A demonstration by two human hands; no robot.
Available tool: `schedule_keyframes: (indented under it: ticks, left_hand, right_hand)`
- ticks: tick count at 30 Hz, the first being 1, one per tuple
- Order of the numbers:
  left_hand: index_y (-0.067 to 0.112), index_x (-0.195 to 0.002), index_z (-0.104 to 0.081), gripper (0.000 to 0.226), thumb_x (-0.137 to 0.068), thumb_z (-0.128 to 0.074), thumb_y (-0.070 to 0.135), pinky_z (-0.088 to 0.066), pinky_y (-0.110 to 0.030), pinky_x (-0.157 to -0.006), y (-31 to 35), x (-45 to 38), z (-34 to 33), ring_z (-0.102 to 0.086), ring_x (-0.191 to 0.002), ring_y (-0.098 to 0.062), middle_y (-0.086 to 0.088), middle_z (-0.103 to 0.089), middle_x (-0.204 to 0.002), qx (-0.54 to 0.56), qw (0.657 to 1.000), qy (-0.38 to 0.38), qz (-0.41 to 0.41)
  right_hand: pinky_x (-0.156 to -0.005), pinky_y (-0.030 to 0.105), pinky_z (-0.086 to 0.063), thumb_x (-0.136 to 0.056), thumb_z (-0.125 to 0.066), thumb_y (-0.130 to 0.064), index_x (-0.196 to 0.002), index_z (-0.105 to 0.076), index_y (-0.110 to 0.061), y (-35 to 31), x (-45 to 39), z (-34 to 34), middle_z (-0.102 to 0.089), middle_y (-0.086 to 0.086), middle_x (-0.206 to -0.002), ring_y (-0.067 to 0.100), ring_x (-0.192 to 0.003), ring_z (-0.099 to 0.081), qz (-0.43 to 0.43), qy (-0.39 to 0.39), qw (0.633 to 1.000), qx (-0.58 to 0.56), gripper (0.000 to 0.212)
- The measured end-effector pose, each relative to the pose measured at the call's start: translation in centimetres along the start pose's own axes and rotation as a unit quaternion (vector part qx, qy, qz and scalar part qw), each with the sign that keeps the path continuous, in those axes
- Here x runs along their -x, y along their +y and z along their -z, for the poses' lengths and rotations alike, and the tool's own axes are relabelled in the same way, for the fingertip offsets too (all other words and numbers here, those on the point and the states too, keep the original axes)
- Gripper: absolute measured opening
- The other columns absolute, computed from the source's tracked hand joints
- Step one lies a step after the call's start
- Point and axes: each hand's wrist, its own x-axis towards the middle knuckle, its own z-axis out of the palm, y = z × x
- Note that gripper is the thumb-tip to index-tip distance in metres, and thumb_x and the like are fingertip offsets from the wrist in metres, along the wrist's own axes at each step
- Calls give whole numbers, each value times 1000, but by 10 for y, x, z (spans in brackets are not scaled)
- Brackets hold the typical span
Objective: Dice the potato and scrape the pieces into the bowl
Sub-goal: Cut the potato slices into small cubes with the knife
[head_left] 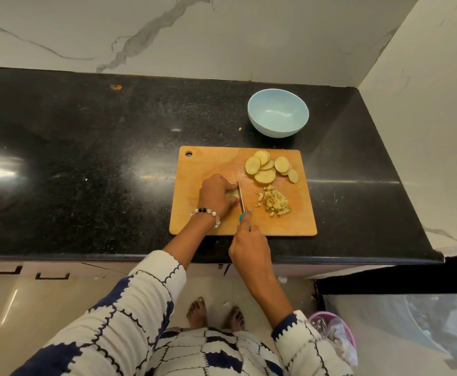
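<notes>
Left hand point(216, 195) curls over potato slices point(231, 193) mid-board, pinning them for the knife point(241, 198) gripped in right hand point(249, 246). Diced pile point(273, 203) sits right of the blade, uncut rounds point(268, 166) behind. Light blue bowl point(278, 112) on worktop point(86, 147) beyond cutting board point(203, 164); open scraping path.
</notes>
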Motion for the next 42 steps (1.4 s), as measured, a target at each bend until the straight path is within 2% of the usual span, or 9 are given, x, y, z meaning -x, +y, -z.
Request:
schedule_keyframes:
  ticks: [2,5,7,10,12,17,30,35,42]
  left_hand:
    - [16,-114,-67,45,-73,-76,29,-46,-34,-86,-1,0,0,-56,-100,-22,-6,-59,-111,9,1000,-1,0]
    - [16,-116,-66,47,-72,-77,31,-46,-32,-88,0,-1,2,-55,-102,-21,-5,-59,-112,10,1000,-11,3]
    - [15,-115,-66,48,-71,-78,29,-46,-31,-87,1,-1,3,-56,-102,-21,-4,-60,-112,14,1000,-14,8]
    - [15,-114,-67,48,-70,-79,27,-45,-28,-86,2,0,5,-57,-101,-20,-4,-61,-111,19,1000,-11,12]
    - [15,-114,-67,48,-70,-80,28,-45,-30,-88,2,0,5,-57,-101,-21,-4,-62,-110,16,1000,-14,14]
    - [17,-114,-67,48,-70,-78,31,-46,-32,-87,2,-1,4,-58,-99,-22,-4,-64,-107,6,1000,-18,18]
    - [21,-117,-65,51,-69,-80,31,-49,-31,-84,2,1,3,-60,-99,-22,-5,-65,-109,-3,999,-15,31]
    - [16,-114,-67,50,-68,-81,26,-51,-36,-85,-1,2,5,-61,-95,-23,-7,-64,-107,12,1000,-14,18]
    - [20,-112,-68,45,-70,-79,29,-50,-32,-82,-2,1,7,-60,-92,-20,-3,-65,-102,-1,1000,-12,8]
  right_hand:
    - [-61,32,-38,-95,-43,-13,-148,-5,0,8,23,-3,-54,19,-113,29,-82,-59,16,18,1000,4,67]
    - [-40,22,-23,-70,-77,-8,-133,-44,8,18,43,-14,-58,10,-71,19,-40,-49,24,38,998,49,73]
    - [-44,26,-26,-79,-70,-11,-139,-36,7,16,39,-10,-60,14,-80,23,-49,-54,32,35,998,39,71]
    - [-64,33,-33,-99,-35,-16,-149,4,-4,9,26,1,-47,20,-126,33,-91,-57,25,11,1000,-2,64]
    - [-69,33,-34,-100,-29,-17,-150,7,-7,11,24,2,-42,20,-133,33,-98,-55,2,13,1000,-17,62]
    - [-66,32,-34,-101,-29,-21,-150,-2,-7,11,19,0,-51,17,-119,30,-90,-56,-10,53,998,-45,58]
    - [-66,34,-39,-100,-31,-19,-150,-8,-4,21,23,1,-55,19,-113,28,-86,-56,-47,92,992,-76,57]
    - [-66,27,-29,-102,-28,-25,-150,-10,-6,6,15,4,-56,14,-115,25,-92,-56,9,62,997,-54,55]
    - [-67,31,-33,-102,-27,-25,-150,-8,-5,4,4,-4,-57,16,-114,30,-92,-57,10,52,998,-42,55]
